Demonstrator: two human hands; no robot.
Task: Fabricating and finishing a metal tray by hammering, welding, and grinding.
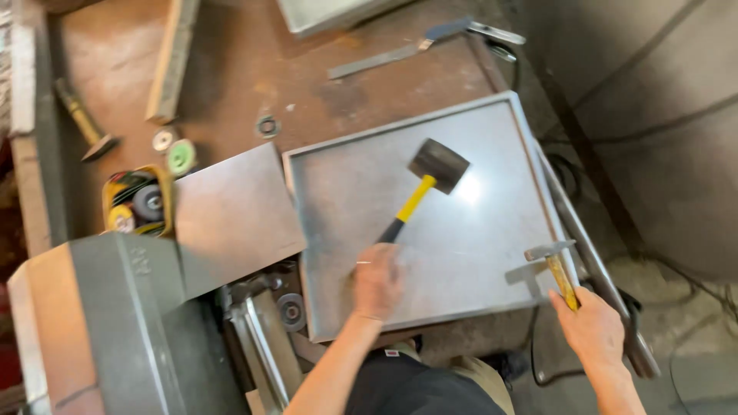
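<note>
At the left of the frame I see a box of abrasive discs (137,201) beside a flat grey plate (234,217) on the rusty workbench (238,69). Near the centre my left hand (377,280) has its fingers wrapped around the yellow-and-black handle of a rubber mallet (429,181), its black head raised over the shallow metal tray (461,253). At lower right my right hand (590,327) grips a small steel hammer (555,263), head over the tray's right edge.

Bare forearms; dark top, perhaps khaki trousers.
</note>
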